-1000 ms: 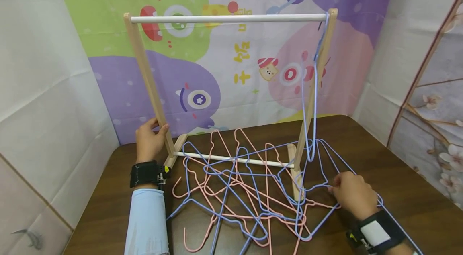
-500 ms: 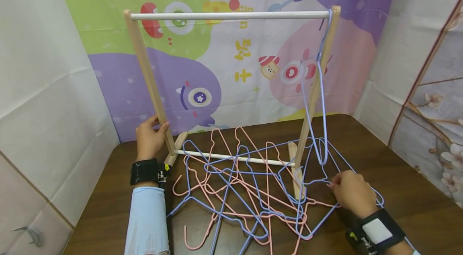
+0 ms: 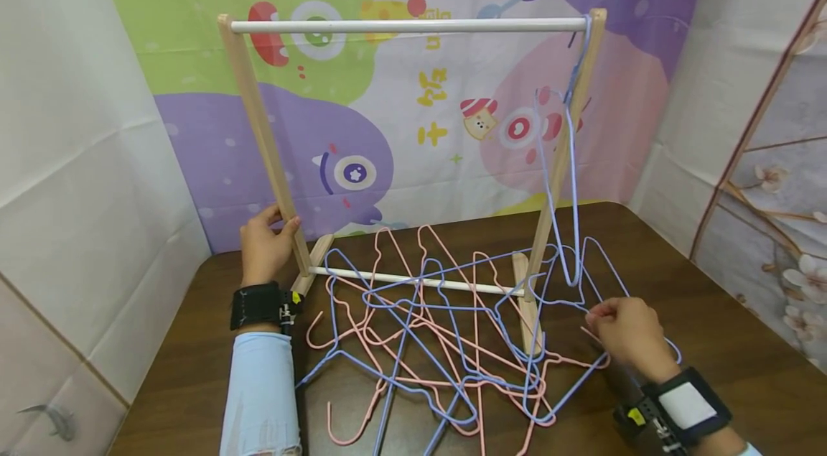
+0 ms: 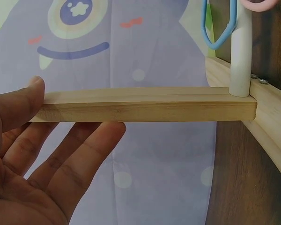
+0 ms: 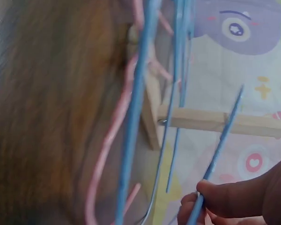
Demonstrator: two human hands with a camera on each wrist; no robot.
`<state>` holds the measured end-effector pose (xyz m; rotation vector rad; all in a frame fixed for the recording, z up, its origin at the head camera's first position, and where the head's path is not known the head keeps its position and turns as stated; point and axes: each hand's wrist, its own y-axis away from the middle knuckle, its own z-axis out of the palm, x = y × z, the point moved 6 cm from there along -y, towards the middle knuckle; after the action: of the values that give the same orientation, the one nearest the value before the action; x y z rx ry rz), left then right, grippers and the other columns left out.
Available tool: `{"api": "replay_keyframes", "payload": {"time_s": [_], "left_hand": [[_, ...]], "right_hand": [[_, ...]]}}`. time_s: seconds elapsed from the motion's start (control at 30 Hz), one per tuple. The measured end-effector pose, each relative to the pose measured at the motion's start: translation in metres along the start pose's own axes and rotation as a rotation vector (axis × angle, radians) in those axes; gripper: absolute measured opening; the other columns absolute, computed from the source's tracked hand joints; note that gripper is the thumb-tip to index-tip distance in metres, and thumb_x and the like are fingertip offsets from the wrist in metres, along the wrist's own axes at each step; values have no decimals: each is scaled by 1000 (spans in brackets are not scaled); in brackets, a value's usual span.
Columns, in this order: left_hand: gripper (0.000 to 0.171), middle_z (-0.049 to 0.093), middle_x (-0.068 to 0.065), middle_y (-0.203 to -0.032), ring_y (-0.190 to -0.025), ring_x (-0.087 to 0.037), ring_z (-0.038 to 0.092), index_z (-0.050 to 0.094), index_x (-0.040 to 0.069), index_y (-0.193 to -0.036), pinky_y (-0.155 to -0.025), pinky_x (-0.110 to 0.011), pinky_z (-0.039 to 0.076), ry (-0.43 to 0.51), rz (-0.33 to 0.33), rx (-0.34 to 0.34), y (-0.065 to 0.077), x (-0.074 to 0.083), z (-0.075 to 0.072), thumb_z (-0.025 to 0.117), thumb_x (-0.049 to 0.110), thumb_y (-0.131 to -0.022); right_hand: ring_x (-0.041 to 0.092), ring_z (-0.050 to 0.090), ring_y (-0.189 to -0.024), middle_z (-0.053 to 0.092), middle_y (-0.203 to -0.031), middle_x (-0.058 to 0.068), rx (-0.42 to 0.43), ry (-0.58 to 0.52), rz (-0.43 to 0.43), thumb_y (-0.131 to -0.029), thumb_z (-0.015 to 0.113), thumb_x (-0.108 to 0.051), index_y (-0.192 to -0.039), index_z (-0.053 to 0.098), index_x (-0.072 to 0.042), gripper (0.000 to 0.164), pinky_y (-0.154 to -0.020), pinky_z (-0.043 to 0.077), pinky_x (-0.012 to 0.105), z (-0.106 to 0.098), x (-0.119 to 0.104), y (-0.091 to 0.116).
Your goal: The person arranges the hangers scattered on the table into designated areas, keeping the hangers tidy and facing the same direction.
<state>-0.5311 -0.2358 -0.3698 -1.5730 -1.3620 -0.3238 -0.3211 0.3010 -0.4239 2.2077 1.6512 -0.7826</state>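
My left hand [image 3: 266,244] grips the left wooden post [image 3: 261,133] of a small clothes rack near its lower end. In the left wrist view, the thumb lies on one side of that post and the fingers on the other. At the right of the table, my right hand [image 3: 629,330] pinches a blue clothes hanger [image 5: 218,150] by its wire between thumb and fingers. Part of this hanger [image 3: 606,260] rises beside the heap. Another blue hanger [image 3: 573,176] hangs by its hook at the right end of the white top rod [image 3: 413,26].
Pink hangers [image 3: 330,420] and blue hangers [image 3: 389,398] lie tangled across the brown table [image 3: 194,355], some over the rack's white lower rod [image 3: 420,281]. The right wooden post [image 3: 549,205] stands close to the held hanger. A cartoon-printed cloth [image 3: 362,111] hangs behind.
My right hand has drawn the blue hanger slightly up and away from the heap, and its wire has shifted. The hung hanger has swung slightly. My left hand keeps its hold on the post.
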Motion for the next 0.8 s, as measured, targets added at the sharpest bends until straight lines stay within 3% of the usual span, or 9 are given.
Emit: {"api": "replay_keyframes", "payload": {"time_s": [0.17,0.4,0.7,0.8], "left_hand": [[36,69,-25,-124,-100,-44,72,67,-1,-131,-79,-52,62,2,-5,-1,0,-1,-2,70,16,-99],[37,69,-25,-123,-99,-44,72,68,-1,-131,-78,-52,62,-14,8,13,-1,-1,-4,70,17,-99],[36,70,-24,-122,-100,-45,72,68,-1,-131,-78,-53,62,-6,15,8,-1,-2,-1,70,16,-99],[36,70,-24,-122,-99,-44,72,68,-1,-130,-78,-52,62,-4,17,9,-2,-2,0,71,16,-99]], "right_hand": [[15,60,-70,75,-81,7,15,-112,-50,-95,68,-13,-90,78,-1,17,-60,44,30,-2,-6,0],[10,62,-59,74,-80,5,-92,-448,93,-99,62,-6,-105,71,12,21,-50,54,26,5,-6,4],[9,60,-61,69,-84,-2,-109,-513,112,-101,65,-14,-120,66,12,32,-52,55,27,2,-19,13],[8,60,-64,68,-84,-2,-119,-580,117,-101,66,-17,-121,64,12,35,-55,56,25,3,-26,16]]}}
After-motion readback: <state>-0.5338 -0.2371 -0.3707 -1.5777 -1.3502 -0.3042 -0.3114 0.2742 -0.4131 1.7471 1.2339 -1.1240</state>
